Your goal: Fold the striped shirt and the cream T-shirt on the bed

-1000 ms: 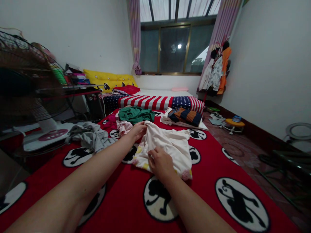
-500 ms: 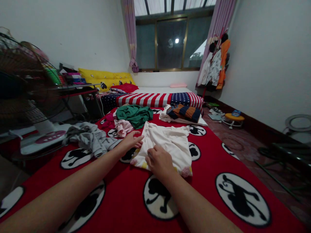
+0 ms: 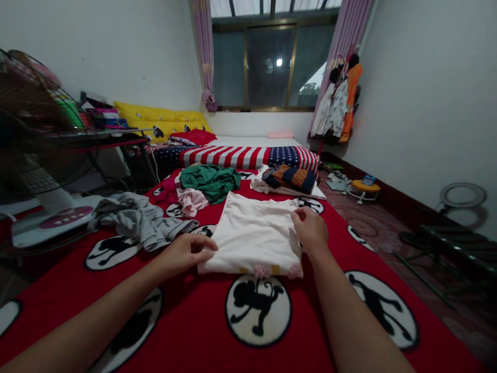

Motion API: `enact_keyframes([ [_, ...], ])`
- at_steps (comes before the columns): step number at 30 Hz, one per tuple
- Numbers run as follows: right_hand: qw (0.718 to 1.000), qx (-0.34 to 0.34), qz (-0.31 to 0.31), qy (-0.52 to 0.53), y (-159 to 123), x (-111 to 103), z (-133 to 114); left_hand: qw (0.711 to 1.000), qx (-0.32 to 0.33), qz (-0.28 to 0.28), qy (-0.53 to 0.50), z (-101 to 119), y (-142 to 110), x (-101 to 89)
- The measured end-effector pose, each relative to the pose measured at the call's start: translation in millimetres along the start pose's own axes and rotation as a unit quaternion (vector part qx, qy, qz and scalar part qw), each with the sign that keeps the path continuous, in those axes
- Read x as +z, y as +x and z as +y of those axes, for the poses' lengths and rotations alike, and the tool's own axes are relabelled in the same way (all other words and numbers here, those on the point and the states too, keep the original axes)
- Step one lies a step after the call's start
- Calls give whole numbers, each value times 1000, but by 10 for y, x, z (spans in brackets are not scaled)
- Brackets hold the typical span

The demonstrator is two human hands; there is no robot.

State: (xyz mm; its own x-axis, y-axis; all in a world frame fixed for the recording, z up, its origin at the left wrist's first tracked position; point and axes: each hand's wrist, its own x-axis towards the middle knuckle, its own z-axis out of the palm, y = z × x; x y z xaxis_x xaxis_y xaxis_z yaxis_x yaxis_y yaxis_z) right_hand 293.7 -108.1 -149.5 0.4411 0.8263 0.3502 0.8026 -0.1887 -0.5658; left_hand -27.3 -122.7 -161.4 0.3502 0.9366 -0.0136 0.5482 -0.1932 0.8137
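A cream-white garment [image 3: 254,235] lies flat and squared on the red blanket [image 3: 318,321] with black-and-white monkey circles. My left hand [image 3: 188,251] pinches the garment's left edge near its front corner, fingers closed on the cloth. My right hand [image 3: 310,228] grips the right edge, fingers curled over the fabric. Pink and yellow trim shows along the garment's near edge.
A grey garment [image 3: 135,220] lies crumpled at the left. Behind are a green garment [image 3: 212,181], a pink one [image 3: 192,199] and a striped navy-orange piece [image 3: 289,177]. A fan [image 3: 34,155] stands at the far left. Beyond lies a stars-and-stripes bedding [image 3: 248,155]; the bare floor runs along the right.
The garment has been turned and spread flat. My right hand moved from its near-left part to its right edge; my left hand slid down to the left edge.
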Motion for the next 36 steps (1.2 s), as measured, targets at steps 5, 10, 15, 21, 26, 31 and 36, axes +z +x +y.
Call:
enact_keyframes([
  [5, 986, 54, -148, -62, 104, 8, 189, 965, 112, 49, 233, 257, -2, -27],
  [10, 987, 46, -153, -25, 88, 90, 231, 938, 278, -9, 206, 737, 52, 518],
  [15, 971, 78, -95, 204, 124, 205, 317, 903, 295, -91, 299, 827, 60, 1087],
  [21, 892, 152, -97, 414, 83, 282, 177, 907, 303, -191, 222, 871, 80, 1006],
  [26, 827, 153, -97, 533, 68, 379, 125, 942, 232, -212, 115, 973, 574, 849],
  [31, 861, 108, -81, 490, 100, 462, 201, 950, 239, 119, 161, 920, 1395, 799],
  [36, 908, 87, -46, 407, 80, 510, 228, 958, 155, 63, 234, 816, 1786, 802],
])
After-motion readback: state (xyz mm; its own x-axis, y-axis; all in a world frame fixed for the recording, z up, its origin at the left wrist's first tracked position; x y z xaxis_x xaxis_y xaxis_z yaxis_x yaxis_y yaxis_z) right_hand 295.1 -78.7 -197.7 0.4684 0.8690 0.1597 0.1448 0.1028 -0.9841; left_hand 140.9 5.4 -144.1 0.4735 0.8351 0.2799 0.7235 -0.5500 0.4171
